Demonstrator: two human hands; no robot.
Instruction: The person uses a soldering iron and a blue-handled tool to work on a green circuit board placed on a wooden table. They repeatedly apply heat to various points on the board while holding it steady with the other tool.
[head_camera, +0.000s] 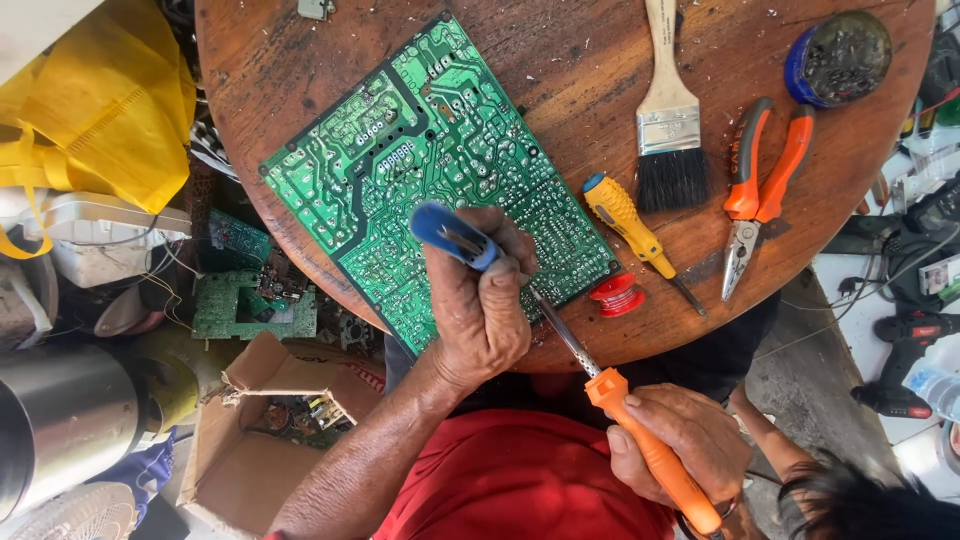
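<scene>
The left hand (480, 310), at lower centre of the frame, is closed in a fist around a blue-handled tool (455, 238); only the blue grip shows above the knuckles, slanting toward the upper left, and what its working end is cannot be told, since the fingers hide it. The fist rests on the lower edge of a green circuit board (430, 170). The right hand (680, 440), lower right of centre, is closed around the orange handle of a soldering iron (640, 440), fingers wrapped over the grip and thumb along it. The iron's long axis runs diagonally from lower right to upper left: the handle end sits near the bottom edge, and the metal shaft (565, 330) points up and left, its tip hidden behind the left hand at the board's lower edge. The board lies solder side up on a round wooden table (560, 60), its long axis tilted from upper right to lower left, filling the upper centre of the frame. To the right of it lie a yellow screwdriver (625, 220), a small red spool (617, 295), a paintbrush (668, 110), orange-handled pliers (755, 180) and a round blue tin (838, 58).
</scene>
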